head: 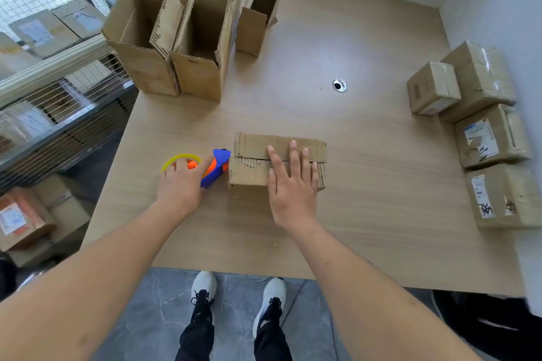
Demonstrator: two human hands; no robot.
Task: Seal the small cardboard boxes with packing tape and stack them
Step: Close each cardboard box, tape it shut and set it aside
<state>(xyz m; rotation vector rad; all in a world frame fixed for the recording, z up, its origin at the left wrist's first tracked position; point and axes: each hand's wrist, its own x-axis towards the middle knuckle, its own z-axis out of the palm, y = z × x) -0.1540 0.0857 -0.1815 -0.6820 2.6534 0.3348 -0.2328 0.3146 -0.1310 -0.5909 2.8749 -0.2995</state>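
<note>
Head view: we press our right hand (pixel 291 184), fingers flat, on the closed box (pixel 252 173) mid-table (pixel 366 184); its long axis runs left-right. Our left hand (pixel 180 184) grips the tape gun (pixel 215 168), nose pointing at the box's left end.

The table (pixel 366 155) is matt, pale wood-grain laminate with a shiny metal grommet (pixel 340 85) set in it. Near the grommet, the box (pixel 252 167) is plain matt corrugated cardboard with rough fluted edges. Just left of the box, the dispenser (pixel 217 167) is smooth glossy plastic. Right of the grommet, sealed boxes (pixel 481 138) carry shiny tape and paper labels.
</note>
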